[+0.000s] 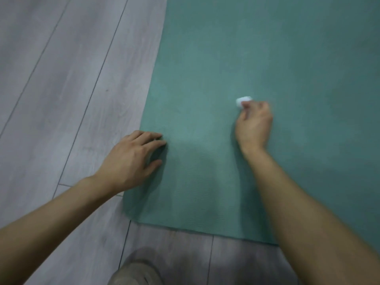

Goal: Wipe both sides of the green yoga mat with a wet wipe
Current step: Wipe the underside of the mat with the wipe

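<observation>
I count one yoga mat [257, 58]. On it: one wet wipe [242, 100], one left hand [131, 161], one right hand [255, 125].

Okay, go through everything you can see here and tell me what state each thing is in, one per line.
Green foam yoga mat: unrolled, lying flat on the grey wood-plank floor.
Small white wet wipe: bunched up, pinched in the right hand, down at the mat's surface.
Right hand: fingers curled round the wipe; blurred.
Left hand: fingers relaxed, resting on the mat's left edge, holding nothing.
</observation>
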Available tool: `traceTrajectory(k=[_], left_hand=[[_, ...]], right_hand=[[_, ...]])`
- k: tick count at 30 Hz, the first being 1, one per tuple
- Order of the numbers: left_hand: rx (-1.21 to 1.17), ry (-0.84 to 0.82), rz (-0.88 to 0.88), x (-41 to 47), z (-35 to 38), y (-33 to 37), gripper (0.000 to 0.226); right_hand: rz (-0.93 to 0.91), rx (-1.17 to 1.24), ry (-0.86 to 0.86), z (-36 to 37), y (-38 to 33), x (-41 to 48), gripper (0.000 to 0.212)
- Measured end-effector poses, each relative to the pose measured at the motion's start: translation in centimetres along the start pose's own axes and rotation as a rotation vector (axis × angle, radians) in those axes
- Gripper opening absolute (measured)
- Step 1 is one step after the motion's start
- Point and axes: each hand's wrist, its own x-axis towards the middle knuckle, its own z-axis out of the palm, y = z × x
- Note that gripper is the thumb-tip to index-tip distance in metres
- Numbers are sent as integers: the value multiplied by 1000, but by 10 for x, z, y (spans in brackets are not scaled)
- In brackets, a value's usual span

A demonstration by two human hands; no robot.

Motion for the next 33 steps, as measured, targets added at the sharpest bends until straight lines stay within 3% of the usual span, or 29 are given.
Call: traceTrajectory(k=[4,6,8,11,13,14,16,19,21,23,26,27,28,30,32,33], left_hand=[[-6,52,-51,1,5,9,50],[6,48,-63,1,6,12,52],[13,34,-46,-1,3,12,54],[-19,7,-29,-7,-3,5,52],[-21,22,-66,-14,-7,2,49],[-13,29,-97,-18,-9,1,49],[-7,37,-154,-26,-9,-1,49],[-15,33,-189,-31,-10,-4,49],[-32,26,-219,-34,-11,-7,53],[-51,15,-243,-38,-10,-10,60],[-107,-8,-262,-41,-10,-13,67],[-114,-11,-262,-40,-11,-14,68],[-111,-14,-259,-39,-12,-15,68],[-83,-19,-253,-35,-13,-18,67],[-68,-6,-282,-32,-13,-21,65],[-75,-5,-298,-31,-13,-21,64]], right_hand=[[-694,163,-415,15,-48,-81,25],[-830,137,-453,10,-36,-57,29],[-653,50,-331,4,-10,-15,27],[-204,-39,-94,-7,19,31,25],[40,-12,4,2,2,26,28],[78,24,11,11,-17,13,28],[-143,127,-115,32,-62,-32,23],[-874,126,-498,41,-100,-93,17],[-1041,85,-530,41,-91,-66,19],[-854,-6,-372,40,-70,-11,22],[-241,-50,-143,30,-47,48,26],[-113,0,-120,30,-55,39,26],[-115,70,-145,35,-69,16,24],[-417,230,-363,49,-96,-50,20],[-858,235,-591,52,-107,-95,17],[-985,216,-625,54,-110,-88,17]])
